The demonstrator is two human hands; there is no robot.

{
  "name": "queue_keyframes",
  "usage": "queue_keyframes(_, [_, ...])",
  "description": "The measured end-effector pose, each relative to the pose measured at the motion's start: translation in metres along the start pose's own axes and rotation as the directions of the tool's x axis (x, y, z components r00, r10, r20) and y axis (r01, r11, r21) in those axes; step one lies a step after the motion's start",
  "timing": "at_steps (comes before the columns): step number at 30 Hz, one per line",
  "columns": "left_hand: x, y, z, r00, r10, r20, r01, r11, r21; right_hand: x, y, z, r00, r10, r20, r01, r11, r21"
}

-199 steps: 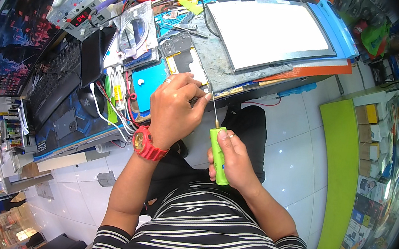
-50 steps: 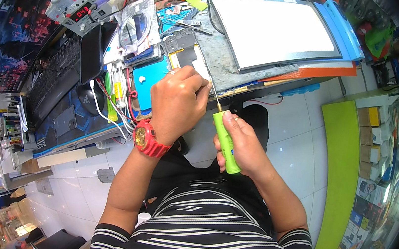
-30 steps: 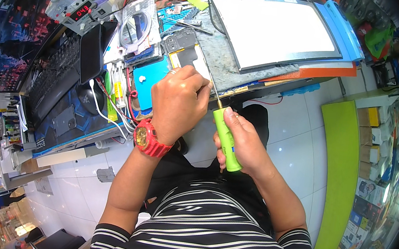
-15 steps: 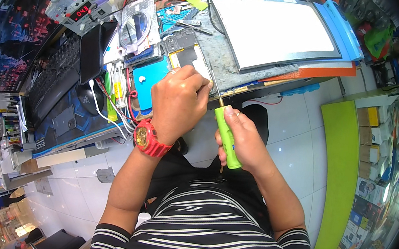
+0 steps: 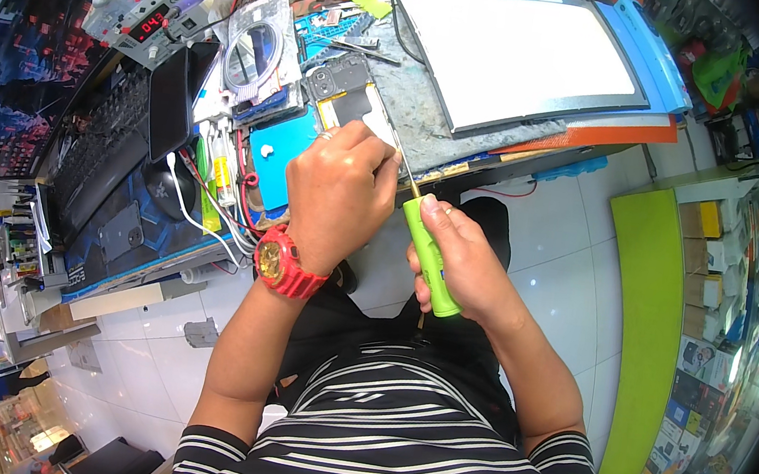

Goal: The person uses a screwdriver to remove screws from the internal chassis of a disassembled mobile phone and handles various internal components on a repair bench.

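A green-handled screwdriver (image 5: pixel 431 255) is grasped in the right hand (image 5: pixel 463 268), fingers wrapped round the handle, shaft angled up-left toward the small opened device (image 5: pixel 350 108) at the near edge of the counter (image 5: pixel 430 134). The left hand (image 5: pixel 335 196) is clenched over the device's lower end, so the screwdriver tip and whatever is pinched under the fingers are hidden. It cannot be told whether the tip is seated in a screw.

Risks, judged from this pose:
- The shaft is held at a steep slant rather than square to the device. Cam-out is likely, with the head stripped or the tip skated across the exposed board.
- The tip is worked right beside the left fingertips (image 5: pixel 380 154). A slip would be driven into them.
- The device sits at the counter's edge above the lap. A freed screw could be dropped to the white tiled floor (image 5: pixel 557 259) and lost.
- The grey work mat (image 5: pixel 422 119) is crowded: tweezers (image 5: pixel 357 47), a large white panel (image 5: pixel 520 55) just beside, loose white cables (image 5: pixel 213 207) to the left. A snagged sleeve or wrist, with the red watch (image 5: pixel 286 263), could drag something off.
- The view of the tip is blocked by the left hand, so alignment is being judged by feel.
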State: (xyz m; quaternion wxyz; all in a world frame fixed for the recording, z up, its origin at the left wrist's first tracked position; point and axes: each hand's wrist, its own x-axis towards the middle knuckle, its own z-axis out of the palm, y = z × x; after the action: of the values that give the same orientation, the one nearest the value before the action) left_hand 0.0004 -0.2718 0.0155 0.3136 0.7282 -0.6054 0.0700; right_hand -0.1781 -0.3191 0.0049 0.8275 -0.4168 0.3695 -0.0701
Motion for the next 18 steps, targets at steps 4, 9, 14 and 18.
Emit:
queue_keyframes(4, [-0.0008,-0.003,0.0007,1.0,-0.005,0.007,0.005,1.0,-0.002,0.0004,-0.0001,0.0014,1.0,0.017,0.011,-0.017,0.999,0.03])
queue_keyframes(9, [-0.0002,-0.0013,-0.0005,1.0,-0.004,0.005,0.004,1.0,0.0,0.0018,0.0032,0.0032,1.0,-0.007,-0.005,0.007,1.0,0.028])
queue_keyframes(14, [0.0002,-0.0012,-0.0005,1.0,-0.005,0.006,0.005,1.0,0.004,0.0007,-0.0001,0.0043,1.0,0.004,-0.017,-0.004,1.0,0.02])
queue_keyframes(18, [-0.0001,-0.0028,0.0006,1.0,-0.008,0.01,0.008,1.0,0.007,0.001,0.0,0.0035,1.0,0.011,-0.008,-0.011,1.0,0.007])
